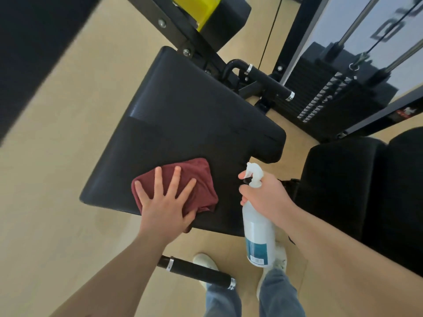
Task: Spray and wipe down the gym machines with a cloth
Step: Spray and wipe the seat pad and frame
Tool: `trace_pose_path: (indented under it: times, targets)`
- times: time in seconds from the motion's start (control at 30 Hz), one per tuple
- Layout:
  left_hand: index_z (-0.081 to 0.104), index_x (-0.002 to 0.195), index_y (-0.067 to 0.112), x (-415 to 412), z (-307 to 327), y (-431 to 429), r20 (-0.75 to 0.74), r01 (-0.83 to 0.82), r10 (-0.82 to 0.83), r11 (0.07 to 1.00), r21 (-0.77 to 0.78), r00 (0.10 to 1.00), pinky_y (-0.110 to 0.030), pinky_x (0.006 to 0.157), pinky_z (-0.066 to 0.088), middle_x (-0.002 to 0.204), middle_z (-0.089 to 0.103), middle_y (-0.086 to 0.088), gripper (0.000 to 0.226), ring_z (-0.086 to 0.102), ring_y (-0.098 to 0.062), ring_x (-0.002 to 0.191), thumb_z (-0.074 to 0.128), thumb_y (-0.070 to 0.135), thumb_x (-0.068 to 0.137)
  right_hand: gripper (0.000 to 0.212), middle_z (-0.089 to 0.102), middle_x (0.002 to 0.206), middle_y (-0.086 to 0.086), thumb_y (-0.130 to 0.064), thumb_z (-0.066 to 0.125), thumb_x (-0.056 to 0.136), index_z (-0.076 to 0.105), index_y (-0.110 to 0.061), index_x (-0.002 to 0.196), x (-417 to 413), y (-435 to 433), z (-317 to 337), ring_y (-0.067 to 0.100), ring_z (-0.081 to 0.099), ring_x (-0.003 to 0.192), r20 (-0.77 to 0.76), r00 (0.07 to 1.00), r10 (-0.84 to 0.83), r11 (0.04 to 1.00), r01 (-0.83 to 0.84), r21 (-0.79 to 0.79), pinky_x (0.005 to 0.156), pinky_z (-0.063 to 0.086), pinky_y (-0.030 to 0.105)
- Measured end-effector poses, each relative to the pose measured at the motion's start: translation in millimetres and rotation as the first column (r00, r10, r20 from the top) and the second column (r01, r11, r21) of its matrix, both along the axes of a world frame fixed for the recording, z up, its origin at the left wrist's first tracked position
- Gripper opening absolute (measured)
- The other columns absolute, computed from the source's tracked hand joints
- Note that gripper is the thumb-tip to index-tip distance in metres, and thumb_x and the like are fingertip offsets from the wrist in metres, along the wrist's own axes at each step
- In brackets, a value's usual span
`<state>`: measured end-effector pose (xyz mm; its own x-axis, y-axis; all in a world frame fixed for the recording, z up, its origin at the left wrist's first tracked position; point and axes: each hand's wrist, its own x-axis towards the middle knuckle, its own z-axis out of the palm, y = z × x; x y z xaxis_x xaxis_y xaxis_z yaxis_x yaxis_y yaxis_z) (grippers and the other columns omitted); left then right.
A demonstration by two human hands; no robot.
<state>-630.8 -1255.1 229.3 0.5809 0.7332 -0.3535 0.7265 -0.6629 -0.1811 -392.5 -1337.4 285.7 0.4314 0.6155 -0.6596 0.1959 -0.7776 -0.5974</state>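
l hand (164, 202) flat, palm down, fingers (158, 177) spread wide — forearm in from lower left. r hand (267, 195) curled round spray bottle (258, 227) neck, index finger fwd by the trigger — bare forearm from lower right.

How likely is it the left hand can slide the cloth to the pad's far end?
Likely yes: left hand presses the cloth at the near edge of the pad; the surface ahead lies bare.

spray bottle (257, 234) label unreadable, yellow part (194, 10) cut off
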Motion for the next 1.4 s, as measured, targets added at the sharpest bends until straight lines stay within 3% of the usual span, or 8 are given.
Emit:
trace_pose_path:
  times: [0.2, 0.33, 0.5, 0.67, 0.87, 1.0, 1.17, 1.4]
  targets:
    - [0.034, 0.158, 0.037, -36, 15, 14, 0.007, -0.161, 0.161, 0.987, 0.024, 0.987, -0.083, 0.108, 0.005, 0.168, 0.023, -0.013, 0.073, 0.009, -0.053, 0.151, 0.03, 0.07, 0.093, 0.012, 0.068, 0.072, -0.013, -0.033, 0.064, 0.088, 0.055, -0.04, 0.087, -32, 25, 10, 0.004, 0.07, 0.068, 0.023, 0.991, 0.133, 0.991, -0.133, -0.017, 0.076, 0.056, 0.025]
    - [0.043, 0.155, 0.031, -39, 17, 17, 0.027, -0.208, 0.207, 0.977, 0.036, 0.978, -0.083, 0.108, 0.002, 0.166, 0.025, -0.018, 0.073, 0.012, -0.055, 0.149, 0.033, 0.066, 0.092, 0.024, 0.058, 0.067, -0.015, -0.037, 0.065, 0.093, 0.049, -0.03, 0.076, -42, 39, 12, 0.009, 0.062, 0.061, 0.071, 0.987, 0.142, 0.988, -0.138, -0.063, 0.064, 0.048, 0.018]
    - [0.043, 0.155, 0.031, -37, 16, 18, 0.045, -0.218, 0.216, 0.974, 0.063, 0.975, -0.08, 0.11, -0.008, 0.166, 0.027, -0.017, 0.076, 0.013, -0.055, 0.149, 0.02, 0.068, 0.093, 0.026, 0.06, 0.066, -0.011, -0.039, 0.064, 0.092, 0.057, -0.021, 0.076, -46, 52, 7, 0.014, 0.064, 0.068, 0.095, 0.979, 0.183, 0.98, -0.173, -0.097, 0.072, 0.054, 0.026]
    - [0.035, 0.158, 0.033, -31, 11, 19, 0.034, -0.224, 0.222, 0.971, 0.08, 0.975, -0.085, 0.107, 0.003, 0.167, 0.023, -0.017, 0.077, 0.008, -0.057, 0.149, 0.021, 0.071, 0.093, 0.028, 0.06, 0.066, -0.009, -0.037, 0.064, 0.092, 0.054, -0.021, 0.071, -30, 58, 0, 0.016, 0.063, 0.068, 0.123, 0.984, 0.127, 0.988, -0.114, -0.103, 0.077, 0.056, 0.031]
    - [0.02, 0.161, 0.039, -9, 6, 18, -0.06, -0.195, 0.2, 0.978, 0.077, 0.978, -0.083, 0.106, -0.009, 0.171, 0.011, -0.014, 0.08, -0.007, -0.057, 0.15, 0.011, 0.078, 0.092, 0.028, 0.064, 0.074, -0.004, -0.042, 0.065, 0.093, 0.059, -0.02, 0.077, -4, 49, -16, 0.019, 0.067, 0.073, 0.133, 0.976, 0.173, 0.976, -0.153, -0.153, 0.076, 0.061, 0.033]
    - [0.02, 0.161, 0.039, 16, -1, 15, -0.075, -0.15, 0.152, 0.988, 0.034, 0.986, -0.084, 0.106, -0.005, 0.17, 0.012, -0.015, 0.078, -0.002, -0.058, 0.15, 0.014, 0.078, 0.093, 0.032, 0.057, 0.068, -0.009, -0.037, 0.066, 0.095, 0.051, -0.021, 0.071, 22, 46, -17, 0.013, 0.06, 0.063, 0.125, 0.97, 0.209, 0.963, -0.181, -0.202, 0.056, 0.045, 0.018]
    - [0.021, 0.161, 0.039, 57, -10, 8, -0.079, -0.12, 0.116, 0.992, -0.04, 0.99, -0.085, 0.104, -0.009, 0.17, 0.014, -0.016, 0.078, -0.001, -0.058, 0.149, 0.015, 0.078, 0.093, 0.025, 0.059, 0.078, -0.007, -0.044, 0.064, 0.096, 0.056, -0.024, 0.083, 51, 43, -25, 0.013, 0.061, 0.071, 0.081, 0.984, 0.161, 0.968, -0.141, -0.206, 0.062, 0.048, 0.023]
    - [-0.014, 0.158, 0.044, 153, -32, 8, -0.045, -0.148, 0.144, 0.986, -0.082, 0.989, -0.085, 0.091, -0.025, 0.169, -0.022, -0.011, 0.085, -0.032, -0.056, 0.142, 0.015, 0.084, 0.09, 0.028, 0.063, 0.08, -0.003, -0.042, 0.064, 0.095, 0.049, -0.03, 0.076, 93, 48, -26, 0.019, 0.067, 0.076, 0.072, 0.987, 0.143, 0.982, -0.132, -0.138, 0.077, 0.06, 0.036]
